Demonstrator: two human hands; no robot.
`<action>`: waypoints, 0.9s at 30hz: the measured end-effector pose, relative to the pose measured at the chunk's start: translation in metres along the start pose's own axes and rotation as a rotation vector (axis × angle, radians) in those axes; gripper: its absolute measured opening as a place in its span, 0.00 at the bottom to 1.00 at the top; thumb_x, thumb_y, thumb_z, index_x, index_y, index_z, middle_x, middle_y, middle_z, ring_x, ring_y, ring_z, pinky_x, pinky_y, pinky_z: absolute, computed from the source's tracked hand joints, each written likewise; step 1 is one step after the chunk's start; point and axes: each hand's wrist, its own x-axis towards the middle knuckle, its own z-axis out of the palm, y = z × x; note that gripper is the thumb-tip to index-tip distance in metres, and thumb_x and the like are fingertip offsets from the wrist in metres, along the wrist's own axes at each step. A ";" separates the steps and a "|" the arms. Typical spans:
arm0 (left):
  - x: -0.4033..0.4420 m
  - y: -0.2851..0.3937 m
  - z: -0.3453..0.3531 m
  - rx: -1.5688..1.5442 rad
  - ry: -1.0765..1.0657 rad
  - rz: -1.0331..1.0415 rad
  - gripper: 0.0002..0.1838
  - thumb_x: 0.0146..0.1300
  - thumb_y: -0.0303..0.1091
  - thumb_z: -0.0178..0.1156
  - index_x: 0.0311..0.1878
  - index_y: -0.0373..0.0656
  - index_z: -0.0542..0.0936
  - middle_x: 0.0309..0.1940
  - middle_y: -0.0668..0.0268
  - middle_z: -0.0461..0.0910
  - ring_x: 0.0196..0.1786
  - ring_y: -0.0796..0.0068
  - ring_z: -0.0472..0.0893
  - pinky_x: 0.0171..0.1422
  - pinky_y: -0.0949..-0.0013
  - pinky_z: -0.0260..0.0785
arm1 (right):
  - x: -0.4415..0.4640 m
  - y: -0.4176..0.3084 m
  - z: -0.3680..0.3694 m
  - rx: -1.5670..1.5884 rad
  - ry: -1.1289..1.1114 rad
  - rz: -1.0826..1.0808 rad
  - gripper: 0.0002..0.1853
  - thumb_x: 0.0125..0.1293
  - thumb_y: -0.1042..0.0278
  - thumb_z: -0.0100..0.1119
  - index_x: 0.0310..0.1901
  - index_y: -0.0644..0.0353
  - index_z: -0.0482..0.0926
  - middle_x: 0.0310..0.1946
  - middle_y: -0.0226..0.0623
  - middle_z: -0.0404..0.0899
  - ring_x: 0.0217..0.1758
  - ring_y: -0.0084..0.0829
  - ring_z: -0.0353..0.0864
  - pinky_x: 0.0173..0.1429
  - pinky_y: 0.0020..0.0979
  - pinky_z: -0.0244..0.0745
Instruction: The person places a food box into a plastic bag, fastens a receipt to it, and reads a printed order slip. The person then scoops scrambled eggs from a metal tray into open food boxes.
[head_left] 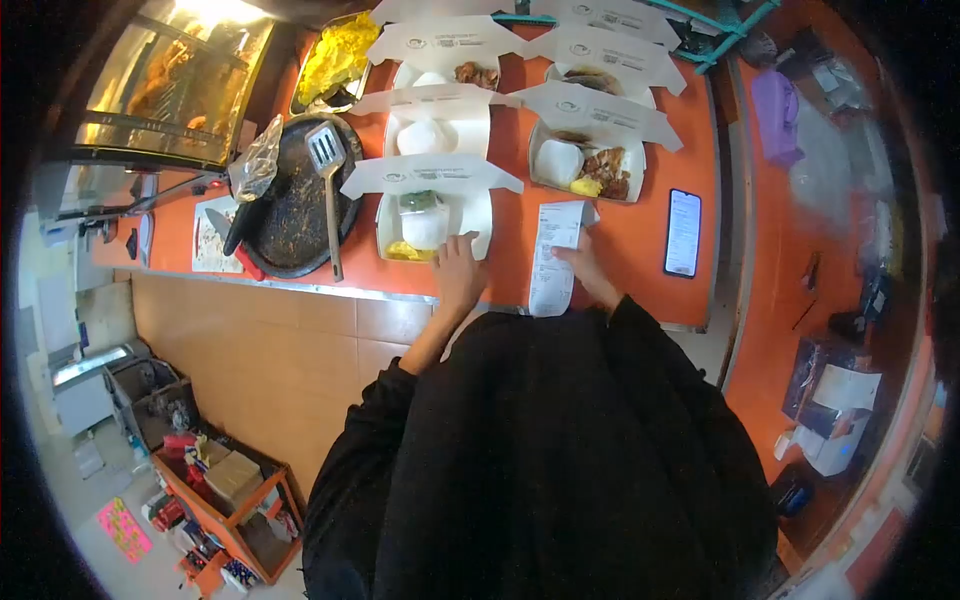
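Observation:
My left hand (459,272) rests at the front right of the nearest white takeaway box (474,225), its fingers stretched over the front edge. Inside that box are a mound of white rice (428,228), something dark green on top of it, and yellow food (408,251) in the front corner. My right hand (592,272) grips the right side of a long printed receipt (553,270), with a finger across its face; the other fingers are partly hidden. Behind the receipt stands another open box (622,193) with rice, browned meat and yellow food.
More open boxes (438,133) stand farther back. At left are a dark round pan (290,220) with a slotted spatula (330,190), a yellow-food tray (335,60), a knife on a white board (212,250) and a lit glass cabinet (165,90). A phone (682,235) lies at right.

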 end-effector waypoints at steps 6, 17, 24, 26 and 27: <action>0.007 -0.015 0.010 0.098 -0.007 0.076 0.05 0.44 0.31 0.58 0.28 0.50 0.74 0.27 0.70 0.72 0.37 0.68 0.70 0.42 0.61 0.56 | 0.003 0.019 0.047 -0.824 0.298 -0.083 0.33 0.42 0.78 0.60 0.52 0.67 0.57 0.43 0.44 0.68 0.46 0.36 0.70 0.51 0.34 0.65; 0.008 -0.020 0.007 -0.056 -0.068 0.091 0.03 0.46 0.30 0.56 0.27 0.50 0.76 0.27 0.69 0.72 0.36 0.66 0.71 0.44 0.59 0.56 | -0.011 0.002 0.038 -0.657 0.130 0.172 0.44 0.47 0.70 0.62 0.60 0.70 0.44 0.57 0.55 0.55 0.62 0.44 0.55 0.64 0.38 0.49; 0.006 -0.035 -0.029 -0.163 0.165 -0.047 0.11 0.43 0.30 0.58 0.33 0.47 0.74 0.34 0.65 0.71 0.41 0.65 0.69 0.46 0.63 0.55 | -0.001 0.005 0.058 -0.524 -0.028 0.058 0.43 0.49 0.66 0.61 0.60 0.72 0.45 0.60 0.56 0.50 0.65 0.44 0.47 0.66 0.37 0.43; 0.010 -0.045 -0.035 -0.136 0.213 -0.105 0.10 0.42 0.28 0.58 0.32 0.47 0.74 0.32 0.66 0.71 0.40 0.66 0.69 0.45 0.63 0.55 | 0.004 -0.004 0.058 -0.457 -0.051 -0.035 0.42 0.49 0.67 0.61 0.60 0.73 0.46 0.59 0.56 0.52 0.64 0.44 0.50 0.65 0.37 0.45; 0.012 -0.051 -0.036 -0.126 0.232 -0.144 0.09 0.42 0.27 0.57 0.31 0.47 0.74 0.31 0.66 0.72 0.39 0.65 0.70 0.44 0.63 0.55 | 0.006 -0.020 0.058 -0.316 -0.163 0.027 0.41 0.49 0.67 0.60 0.59 0.73 0.46 0.58 0.56 0.54 0.63 0.44 0.53 0.64 0.37 0.48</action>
